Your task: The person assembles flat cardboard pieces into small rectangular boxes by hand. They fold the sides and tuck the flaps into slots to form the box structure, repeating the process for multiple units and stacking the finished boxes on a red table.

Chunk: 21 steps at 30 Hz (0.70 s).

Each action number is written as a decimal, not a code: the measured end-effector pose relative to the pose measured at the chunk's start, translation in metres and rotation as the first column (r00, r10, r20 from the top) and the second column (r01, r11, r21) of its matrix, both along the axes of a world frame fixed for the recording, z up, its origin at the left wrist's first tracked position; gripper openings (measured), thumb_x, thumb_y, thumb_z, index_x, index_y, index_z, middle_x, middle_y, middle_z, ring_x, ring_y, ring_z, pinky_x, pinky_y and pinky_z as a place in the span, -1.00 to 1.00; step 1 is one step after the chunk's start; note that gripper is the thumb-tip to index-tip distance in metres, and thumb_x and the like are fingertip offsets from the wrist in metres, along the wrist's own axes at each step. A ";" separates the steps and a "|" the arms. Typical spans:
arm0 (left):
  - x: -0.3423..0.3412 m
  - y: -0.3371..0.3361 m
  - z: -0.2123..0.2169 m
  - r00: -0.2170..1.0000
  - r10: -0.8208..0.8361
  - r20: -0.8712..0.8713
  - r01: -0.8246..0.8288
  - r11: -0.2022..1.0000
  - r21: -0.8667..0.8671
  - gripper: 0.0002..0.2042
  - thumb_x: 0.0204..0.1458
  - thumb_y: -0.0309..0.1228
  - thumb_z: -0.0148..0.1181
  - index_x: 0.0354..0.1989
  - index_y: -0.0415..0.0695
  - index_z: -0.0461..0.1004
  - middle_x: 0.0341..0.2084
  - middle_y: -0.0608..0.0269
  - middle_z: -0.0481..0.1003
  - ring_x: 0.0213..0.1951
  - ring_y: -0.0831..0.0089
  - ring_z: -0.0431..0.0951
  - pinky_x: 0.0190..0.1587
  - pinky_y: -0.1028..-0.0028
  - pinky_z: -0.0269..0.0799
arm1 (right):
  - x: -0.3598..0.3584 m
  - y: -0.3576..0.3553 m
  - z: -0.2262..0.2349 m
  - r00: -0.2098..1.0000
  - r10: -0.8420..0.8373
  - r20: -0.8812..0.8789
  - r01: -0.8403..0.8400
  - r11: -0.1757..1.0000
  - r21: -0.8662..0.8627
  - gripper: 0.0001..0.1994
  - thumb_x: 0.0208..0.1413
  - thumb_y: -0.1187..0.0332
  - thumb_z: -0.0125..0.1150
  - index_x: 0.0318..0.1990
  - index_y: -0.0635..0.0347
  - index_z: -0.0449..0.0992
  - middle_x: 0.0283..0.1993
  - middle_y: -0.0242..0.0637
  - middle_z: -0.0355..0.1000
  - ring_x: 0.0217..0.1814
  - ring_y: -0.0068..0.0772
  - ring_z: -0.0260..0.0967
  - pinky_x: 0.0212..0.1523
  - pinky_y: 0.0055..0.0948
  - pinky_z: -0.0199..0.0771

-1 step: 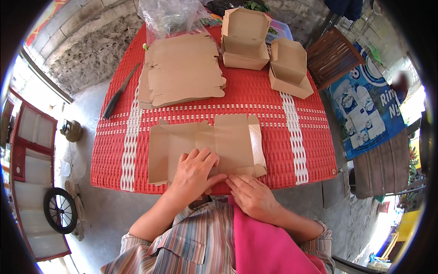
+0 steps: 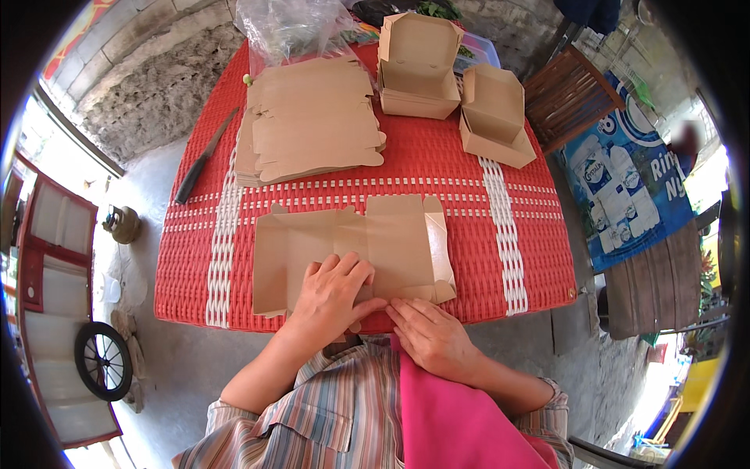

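Note:
A flat brown cardboard box blank (image 2: 351, 242) lies unfolded on the red woven table (image 2: 469, 273), near its front edge. My left hand (image 2: 332, 295) presses palm-down on the blank's near middle, fingers slightly curled. My right hand (image 2: 431, 334) is beside it at the table's edge. Its fingertips press on the blank's front flap, touching my left thumb. The right side flap (image 2: 439, 246) of the blank is folded inward.
A stack of flat blanks (image 2: 312, 129) lies at the back left. Two folded open boxes (image 2: 418, 70) (image 2: 494, 113) stand at the back right. Also here: a dark knife (image 2: 205, 162) at the left edge, a clear plastic bag (image 2: 289, 27), a wooden stool (image 2: 566, 98) and a blue banner (image 2: 625, 191).

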State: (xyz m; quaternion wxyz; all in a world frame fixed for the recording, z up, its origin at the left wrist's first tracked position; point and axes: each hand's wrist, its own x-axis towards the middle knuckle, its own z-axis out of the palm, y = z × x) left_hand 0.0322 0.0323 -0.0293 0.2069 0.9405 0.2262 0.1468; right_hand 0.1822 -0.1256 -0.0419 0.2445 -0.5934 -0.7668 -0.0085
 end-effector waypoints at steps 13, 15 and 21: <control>-0.019 0.003 0.001 1.000 -0.007 -0.014 0.006 0.997 -0.081 -0.55 -0.13 -0.11 0.38 -0.10 -0.04 0.43 -0.18 0.23 0.41 -0.04 0.17 0.40 0.04 0.19 0.23 | 0.014 -0.011 0.001 0.991 -0.129 -0.035 0.128 0.992 -0.012 -0.73 0.03 0.46 0.26 -0.09 0.34 0.57 -0.02 -0.17 0.49 0.02 -0.24 0.45 0.13 -0.26 0.45; -0.036 0.006 0.014 0.992 -0.115 0.045 0.120 0.982 -0.143 -0.47 -0.16 -0.18 0.41 0.01 -0.05 0.40 -0.09 0.19 0.40 0.02 0.17 0.40 0.10 0.18 0.24 | 0.014 -0.011 0.000 0.986 -0.154 -0.065 0.153 0.988 -0.024 -0.72 0.02 0.46 0.28 -0.08 0.31 0.57 -0.01 -0.20 0.48 0.03 -0.24 0.44 0.11 -0.26 0.46; -0.070 -0.015 0.031 0.983 -0.166 -0.079 0.163 0.985 -0.053 -0.27 -0.24 -0.28 0.45 0.19 -0.14 0.30 0.14 0.11 0.32 0.22 0.12 0.29 0.30 0.14 0.13 | -0.013 0.014 0.020 0.997 0.072 0.013 -0.072 0.997 0.018 -0.60 0.07 0.32 0.28 0.06 0.29 0.47 0.13 -0.24 0.38 0.16 -0.25 0.35 0.18 -0.23 0.32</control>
